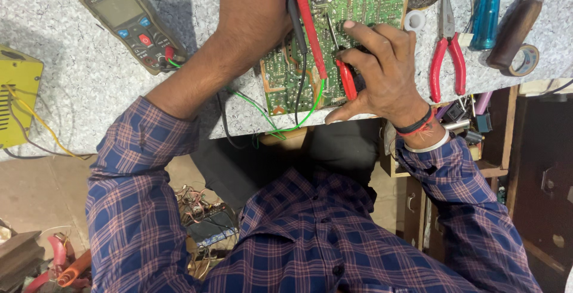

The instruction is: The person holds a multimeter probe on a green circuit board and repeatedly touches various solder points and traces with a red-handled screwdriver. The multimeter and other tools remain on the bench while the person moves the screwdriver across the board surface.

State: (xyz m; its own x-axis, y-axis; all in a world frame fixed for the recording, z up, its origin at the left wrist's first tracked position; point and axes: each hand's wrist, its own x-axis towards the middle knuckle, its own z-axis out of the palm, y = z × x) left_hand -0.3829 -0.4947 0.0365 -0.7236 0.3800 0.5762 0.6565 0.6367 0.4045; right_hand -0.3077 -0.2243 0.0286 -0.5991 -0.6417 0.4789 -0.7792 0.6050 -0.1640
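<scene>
The green circuit board (334, 36) lies flat at the near edge of the speckled bench (89, 84). The left hand (256, 12) grips one red and one black probe (307, 24); the right hand (382, 72) pinches one red-handled tool (346, 78). Tips should sit steady on single joints. Nearby: one multimeter (128, 21), one pair of pliers (447, 60).

green printed circuit board (352, 6) on grey speckled desk (89, 84) | olive handheld multimeter (128, 21) left of board | red-handled pliers (447, 54) right | yellow metal box (18, 96) at desk's far left
</scene>
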